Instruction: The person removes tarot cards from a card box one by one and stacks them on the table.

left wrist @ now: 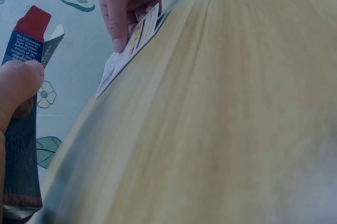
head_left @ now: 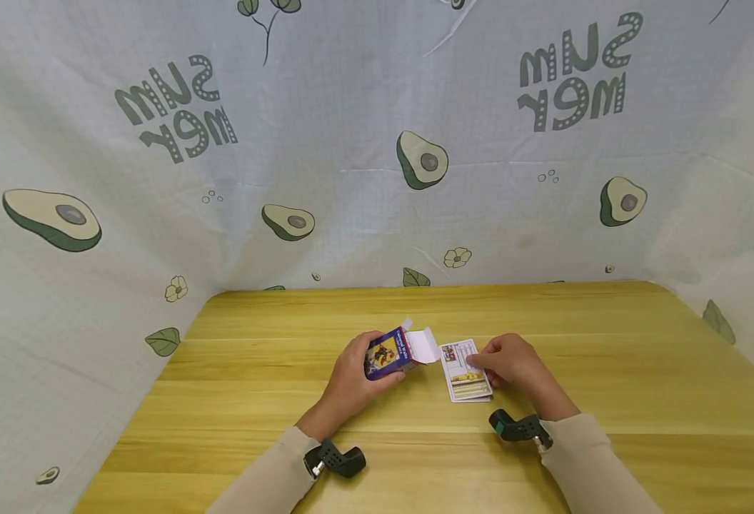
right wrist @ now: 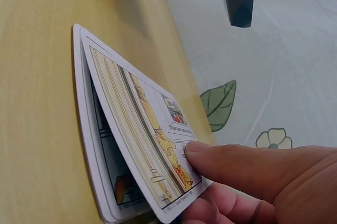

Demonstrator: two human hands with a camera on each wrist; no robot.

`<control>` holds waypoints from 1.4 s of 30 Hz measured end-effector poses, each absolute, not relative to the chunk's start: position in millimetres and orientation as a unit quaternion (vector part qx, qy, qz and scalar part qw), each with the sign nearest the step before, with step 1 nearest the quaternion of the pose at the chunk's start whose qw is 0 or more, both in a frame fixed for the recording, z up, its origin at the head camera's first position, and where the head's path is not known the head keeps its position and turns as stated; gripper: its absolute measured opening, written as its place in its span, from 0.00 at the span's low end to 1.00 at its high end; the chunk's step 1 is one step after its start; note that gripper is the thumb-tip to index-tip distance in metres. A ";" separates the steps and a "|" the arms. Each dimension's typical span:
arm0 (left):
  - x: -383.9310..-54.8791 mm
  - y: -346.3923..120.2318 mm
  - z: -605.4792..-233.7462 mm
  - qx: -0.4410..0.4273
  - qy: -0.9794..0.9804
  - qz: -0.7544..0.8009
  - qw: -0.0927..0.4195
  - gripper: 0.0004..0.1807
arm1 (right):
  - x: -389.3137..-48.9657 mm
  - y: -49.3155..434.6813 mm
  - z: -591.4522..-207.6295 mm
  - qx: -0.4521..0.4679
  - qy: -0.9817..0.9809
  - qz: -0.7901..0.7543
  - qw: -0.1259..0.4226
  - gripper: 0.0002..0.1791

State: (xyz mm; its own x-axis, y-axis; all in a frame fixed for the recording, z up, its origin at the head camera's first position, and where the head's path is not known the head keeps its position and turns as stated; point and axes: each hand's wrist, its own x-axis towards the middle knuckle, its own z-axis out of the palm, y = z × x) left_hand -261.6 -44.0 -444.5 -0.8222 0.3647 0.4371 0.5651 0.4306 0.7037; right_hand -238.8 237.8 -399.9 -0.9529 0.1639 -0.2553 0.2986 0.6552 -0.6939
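Observation:
A blue card box (head_left: pixel 385 355) with "Universal Waite" on its front is held in my left hand (head_left: pixel 351 375), thumb on one side and fingers round the other. Its white end flap (head_left: pixel 423 346) stands open toward the right. My right hand (head_left: pixel 512 363) pinches a picture card (head_left: pixel 462 371) by its right edge, the thumb on its face. In the right wrist view this top card (right wrist: pixel 142 129) tilts away from the cards (right wrist: pixel 84 108) under it, leaving a gap. Whether the lower cards are also gripped is hidden by the fingers.
The wooden table (head_left: pixel 255 400) runs back to a hanging pale cloth (head_left: pixel 351 178) printed with avocados, leaves and lettering. Cloth also hangs along both sides. A black wrist camera (head_left: pixel 341 460) is strapped on the left wrist, another camera (head_left: pixel 515 426) on the right.

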 end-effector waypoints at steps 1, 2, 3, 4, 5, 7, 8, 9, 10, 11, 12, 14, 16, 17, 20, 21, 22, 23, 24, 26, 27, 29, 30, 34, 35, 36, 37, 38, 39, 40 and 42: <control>-261.5 -44.0 -444.5 -0.277 -0.839 -0.456 0.110 0.38 | -238.3 237.7 -400.1 0.126 0.907 -0.393 0.083 0.15; -261.5 -44.1 -444.4 -0.277 -0.839 -0.455 0.110 0.38 | -237.8 237.7 -399.9 0.123 0.908 -0.392 0.081 0.15; -261.6 -44.2 -444.5 -0.277 -0.840 -0.454 0.111 0.38 | -237.3 237.5 -400.0 0.120 0.910 -0.390 0.077 0.15; -261.6 -44.3 -444.3 -0.276 -0.841 -0.453 0.111 0.38 | -236.8 237.3 -399.9 0.117 0.911 -0.387 0.074 0.15; -261.7 -44.3 -444.4 -0.276 -0.841 -0.451 0.111 0.38 | -236.3 237.0 -399.5 0.114 0.913 -0.386 0.071 0.15; -261.8 -44.5 -444.5 -0.276 -0.843 -0.449 0.112 0.38 | -235.4 236.4 -399.6 0.109 0.917 -0.379 0.065 0.14; -261.8 -44.6 -444.5 -0.275 -0.843 -0.448 0.112 0.38 | -235.3 236.1 -399.5 0.108 0.918 -0.377 0.063 0.14; -261.9 -44.7 -444.7 -0.275 -0.844 -0.447 0.113 0.38 | -235.1 235.6 -399.8 0.108 0.919 -0.373 0.062 0.14; -261.8 -44.8 -444.7 -0.275 -0.844 -0.446 0.112 0.38 | -234.9 235.0 -399.6 0.108 0.920 -0.371 0.061 0.14; -261.9 -44.8 -444.8 -0.275 -0.844 -0.446 0.112 0.38 | -234.6 234.5 -399.3 0.108 0.921 -0.369 0.060 0.14; -261.9 -44.8 -444.9 -0.274 -0.845 -0.445 0.112 0.37 | -234.3 233.9 -399.3 0.108 0.922 -0.366 0.059 0.14; -261.9 -44.8 -445.1 -0.274 -0.846 -0.444 0.112 0.37 | -233.7 232.9 -399.0 0.108 0.924 -0.361 0.058 0.14; -261.8 -44.7 -445.1 -0.275 -0.846 -0.443 0.114 0.37 | -233.1 231.9 -399.0 0.109 0.926 -0.357 0.055 0.14; -261.8 -44.7 -445.1 -0.276 -0.845 -0.443 0.114 0.37 | -232.8 231.5 -399.0 0.109 0.927 -0.355 0.055 0.14; -261.6 -44.6 -445.1 -0.277 -0.845 -0.443 0.114 0.37 | -233.1 231.0 -399.6 0.110 0.929 -0.349 0.054 0.14; -261.5 -44.6 -445.0 -0.277 -0.845 -0.444 0.114 0.37 | -233.2 230.9 -399.6 0.110 0.930 -0.347 0.054 0.14; -261.4 -44.6 -444.9 -0.278 -0.844 -0.444 0.113 0.38 | -233.4 230.8 -399.8 0.110 0.931 -0.345 0.053 0.14; -261.3 -44.6 -444.8 -0.277 -0.844 -0.445 0.111 0.38 | -233.4 230.7 -399.7 0.110 0.932 -0.342 0.053 0.14; -261.2 -44.5 -444.6 -0.277 -0.844 -0.446 0.109 0.38 | -233.5 230.7 -399.9 0.111 0.932 -0.340 0.053 0.14; -261.2 -44.4 -444.4 -0.278 -0.843 -0.448 0.108 0.38 | -233.3 230.5 -399.7 0.112 0.933 -0.337 0.053 0.14; -261.2 -44.3 -444.3 -0.279 -0.842 -0.449 0.106 0.38 | -233.1 230.5 -399.5 0.111 0.934 -0.336 0.052 0.14; -261.0 -44.2 -443.9 -0.279 -0.842 -0.450 0.104 0.38 | -232.6 230.0 -398.9 0.113 0.934 -0.333 0.053 0.14; -260.9 -44.2 -443.8 -0.279 -0.843 -0.449 0.103 0.38 | -232.5 229.8 -398.8 0.113 0.935 -0.331 0.054 0.14; -260.7 -44.3 -443.1 -0.277 -0.845 -0.446 0.099 0.38 | -231.6 228.2 -398.3 0.112 0.938 -0.323 0.052 0.15; -260.8 -44.3 -443.1 -0.277 -0.846 -0.446 0.098 0.38 | -231.4 227.9 -398.5 0.111 0.939 -0.322 0.050 0.15; -260.9 -44.4 -443.2 -0.277 -0.846 -0.445 0.098 0.38 | -231.3 227.6 -398.6 0.109 0.939 -0.321 0.049 0.14; -260.9 -44.5 -443.3 -0.277 -0.846 -0.445 0.097 0.38 | -231.1 227.4 -398.9 0.108 0.940 -0.321 0.047 0.14; -260.8 -44.6 -443.4 -0.278 -0.846 -0.444 0.097 0.38 | -230.9 227.2 -399.2 0.106 0.940 -0.321 0.045 0.14; -260.7 -44.7 -443.5 -0.278 -0.846 -0.444 0.097 0.38 | -230.9 227.1 -399.6 0.105 0.940 -0.321 0.044 0.14; -260.6 -44.8 -443.5 -0.278 -0.846 -0.444 0.096 0.38 | -230.8 227.1 -399.9 0.104 0.940 -0.321 0.043 0.14; -260.1 -45.1 -443.6 -0.278 -0.847 -0.444 0.095 0.38 | -230.5 227.1 -400.7 0.103 0.940 -0.321 0.042 0.14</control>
State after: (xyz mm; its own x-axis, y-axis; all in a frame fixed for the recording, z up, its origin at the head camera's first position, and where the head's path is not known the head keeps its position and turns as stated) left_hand -260.1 -45.1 -443.6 -0.8278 0.3861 0.4071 0.5544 0.4515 0.6992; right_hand -230.5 227.1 -400.7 -0.9750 0.1671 -0.1462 0.2216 0.7720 -0.5957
